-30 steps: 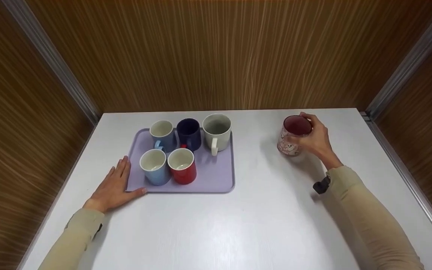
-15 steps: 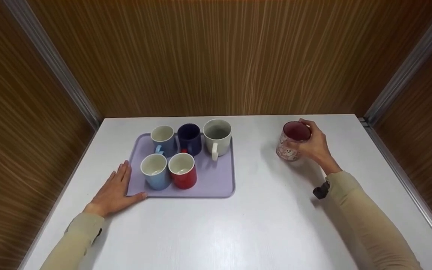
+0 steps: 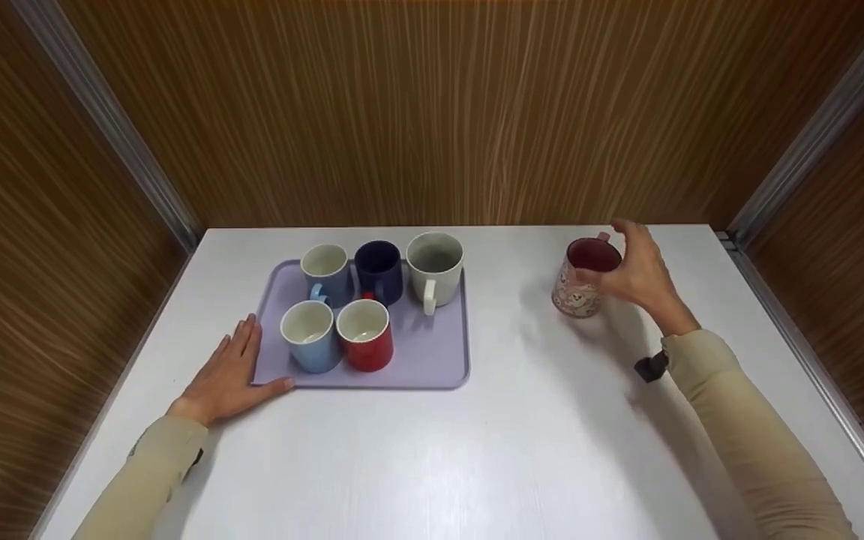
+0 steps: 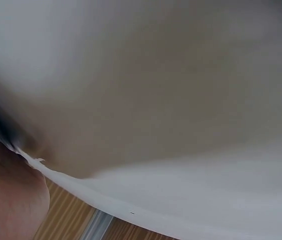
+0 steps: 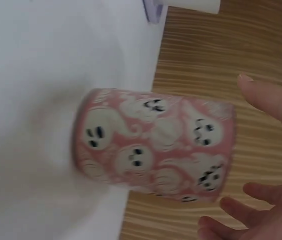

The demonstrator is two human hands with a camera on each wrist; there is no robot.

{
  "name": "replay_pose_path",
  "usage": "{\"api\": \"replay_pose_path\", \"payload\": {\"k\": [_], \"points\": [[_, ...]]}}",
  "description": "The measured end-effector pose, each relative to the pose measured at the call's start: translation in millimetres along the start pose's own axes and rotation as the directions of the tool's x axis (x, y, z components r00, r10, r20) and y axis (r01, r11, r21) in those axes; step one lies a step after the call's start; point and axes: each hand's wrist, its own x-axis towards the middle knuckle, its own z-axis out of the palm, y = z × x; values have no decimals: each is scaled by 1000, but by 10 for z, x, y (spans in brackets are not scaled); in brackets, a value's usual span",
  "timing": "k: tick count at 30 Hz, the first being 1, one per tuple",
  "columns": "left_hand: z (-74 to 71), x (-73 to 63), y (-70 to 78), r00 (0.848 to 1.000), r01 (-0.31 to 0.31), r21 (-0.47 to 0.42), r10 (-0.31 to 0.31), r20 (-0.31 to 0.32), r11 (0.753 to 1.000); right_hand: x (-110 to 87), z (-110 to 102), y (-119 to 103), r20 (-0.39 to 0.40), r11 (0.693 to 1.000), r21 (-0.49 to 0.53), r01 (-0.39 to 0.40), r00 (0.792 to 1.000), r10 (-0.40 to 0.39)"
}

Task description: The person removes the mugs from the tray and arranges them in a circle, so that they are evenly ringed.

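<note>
The left hand (image 3: 224, 379) is closest to me, palm down at the near-left corner of the flat lavender tray (image 3: 432, 360), fingers straight, holding nothing; a glossy light-blue round mug (image 3: 316, 353) and a glossy red mug (image 3: 370, 352) stand at the tray's front; over on the right, the right hand (image 3: 642, 274) comes in with thumb and fingers spread wide, gripping nothing; close beside it is the pink ghost-print cylindrical mug (image 3: 575, 294), upright on the white table (image 3: 462, 465), right of the tray, long axis vertical; it sits just left of the palm, handle facing away, way nearer this hand than the other; fingertips are by the rim, tbh can't tell if any touch; behind, a white-lined blue mug (image 3: 337, 288), a dark navy mug (image 3: 391, 285) and a big off-white mug (image 3: 448, 283) line the tray's back, then wood-grain panel (image 3: 432, 112).
</note>
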Motion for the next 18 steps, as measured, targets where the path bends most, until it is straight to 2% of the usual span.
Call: {"api": "replay_pose_path", "payload": {"k": [4,8,15,18], "points": [[-21,13,-13,1000,4,4,-4,1,1000,17,-24,-262,17,999,-11,35,999,-35],[-26,24,-11,1000,3,8,-3,2,1000,6,44,-522,36,995,6,98,995,-98],[-1,-3,4,1000,4,4,-4,1,1000,-67,353,-953,67,978,56,203,976,-207],[5,-11,8,1000,5,6,-5,-4,1000,-119,518,-1134,83,959,93,269,957,-277]]}}
